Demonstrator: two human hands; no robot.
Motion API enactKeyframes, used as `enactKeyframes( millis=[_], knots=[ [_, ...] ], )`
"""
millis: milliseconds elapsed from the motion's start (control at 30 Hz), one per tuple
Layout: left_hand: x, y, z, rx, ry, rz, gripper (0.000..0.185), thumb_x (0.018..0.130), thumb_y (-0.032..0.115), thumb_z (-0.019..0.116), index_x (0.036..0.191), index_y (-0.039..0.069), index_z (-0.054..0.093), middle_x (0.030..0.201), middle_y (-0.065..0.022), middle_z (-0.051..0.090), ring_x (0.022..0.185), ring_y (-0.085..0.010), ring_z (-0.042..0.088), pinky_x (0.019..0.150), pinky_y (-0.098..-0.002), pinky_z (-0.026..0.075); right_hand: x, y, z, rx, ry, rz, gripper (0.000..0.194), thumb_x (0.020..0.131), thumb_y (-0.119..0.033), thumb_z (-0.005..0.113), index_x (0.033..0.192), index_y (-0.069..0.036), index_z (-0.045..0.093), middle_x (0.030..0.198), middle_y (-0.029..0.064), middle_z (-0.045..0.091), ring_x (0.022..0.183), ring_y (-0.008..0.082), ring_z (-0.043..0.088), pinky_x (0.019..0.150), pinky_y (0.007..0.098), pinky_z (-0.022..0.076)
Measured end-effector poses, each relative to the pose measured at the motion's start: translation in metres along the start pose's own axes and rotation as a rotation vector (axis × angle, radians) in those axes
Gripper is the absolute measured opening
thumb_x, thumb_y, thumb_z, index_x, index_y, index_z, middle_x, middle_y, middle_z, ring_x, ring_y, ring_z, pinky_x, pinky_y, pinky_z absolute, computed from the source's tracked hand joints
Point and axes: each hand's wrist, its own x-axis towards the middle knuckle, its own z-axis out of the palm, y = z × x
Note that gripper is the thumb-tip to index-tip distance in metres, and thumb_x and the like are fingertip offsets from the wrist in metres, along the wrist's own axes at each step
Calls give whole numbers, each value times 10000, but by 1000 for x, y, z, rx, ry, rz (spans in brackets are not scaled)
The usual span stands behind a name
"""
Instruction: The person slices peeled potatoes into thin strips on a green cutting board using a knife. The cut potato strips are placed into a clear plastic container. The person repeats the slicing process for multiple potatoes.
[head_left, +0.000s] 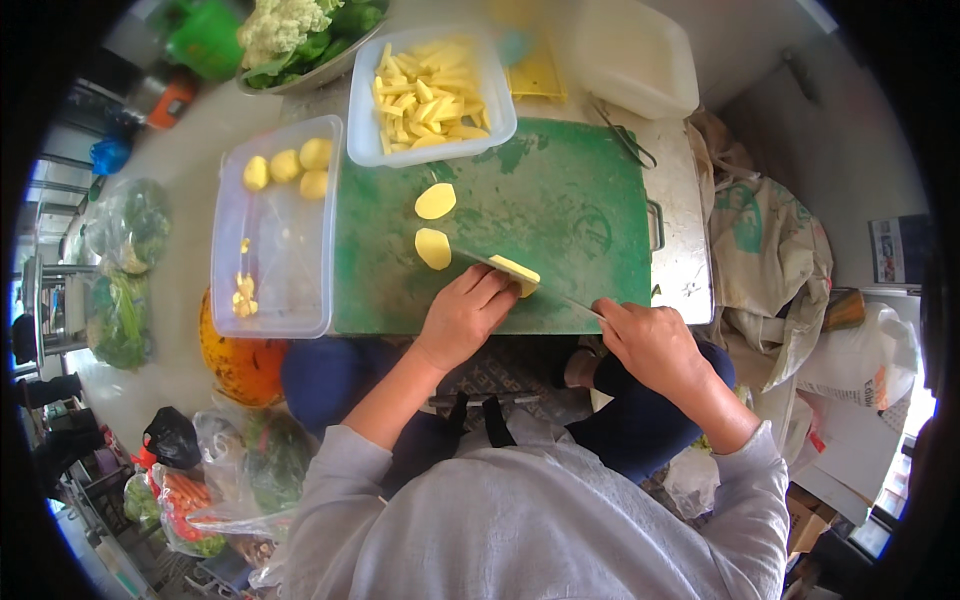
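Note:
My right hand (652, 341) grips the handle of a kitchen knife (570, 301), whose blade points left across the green cutting board (600, 187). My left hand (469, 311) has its fingers curled over a peeled potato, close against the blade. A pale yellow cut potato piece (517, 271) shows on the blade's far side; the part under my fingers is hidden. To the left of the blade tip lie two flat potato slices, the upper slice (435, 201) and the lower slice (433, 249), apart from each other.
A plastic tub of potato sticks (357, 127) overlaps the board's far edge. Left of the board, a clear tray (292, 262) holds several peeled potatoes (285, 166) and small yellow scraps (244, 294). A metal bowl (322, 71) with cauliflower stands beyond. An orange pumpkin (240, 367) sits beside my knee.

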Motion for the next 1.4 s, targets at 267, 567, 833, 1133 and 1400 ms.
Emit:
enactKeyframes(
  millis=[267,567,833,1133,1400],
  knots=[
    [-4,0,0,39,12,19,310,825,60,737,1135,74,739,1160,-55,646,1094,-262,667,877,-370,616,0,-2,-2,67,32,2,187,1073,-219,640,1221,-105,650,794,149,710,745,401,724,647,527,566],
    [-8,-1,2,15,-11,20,285,849,96,716,1132,75,745,1149,-50,652,1104,-256,665,871,-356,613,12,-3,10,76,-49,45,140,1072,-211,619,1152,-96,628,738,150,682,716,402,712,642,537,567],
    [-9,-1,2,37,19,26,264,837,78,730,1099,67,755,1127,-51,652,1064,-252,682,825,-360,615,-8,-13,-11,203,-10,48,214,1081,-228,630,1223,-69,650,815,215,704,787,441,718,693,545,556],
    [-7,2,2,-30,28,-13,278,833,42,733,1110,71,734,1100,-35,654,1022,-234,693,809,-350,608,9,0,13,188,-26,62,242,1072,-261,647,1198,-55,650,758,236,686,772,470,715,698,571,562],
    [-14,-28,-24,65,263,-436,392,786,-142,641,1122,55,688,1192,-142,664,1131,-417,636,965,-508,554,-22,-1,-10,241,-14,19,229,1063,-259,658,1181,-63,664,819,206,714,805,452,719,717,553,565]
  ],
)
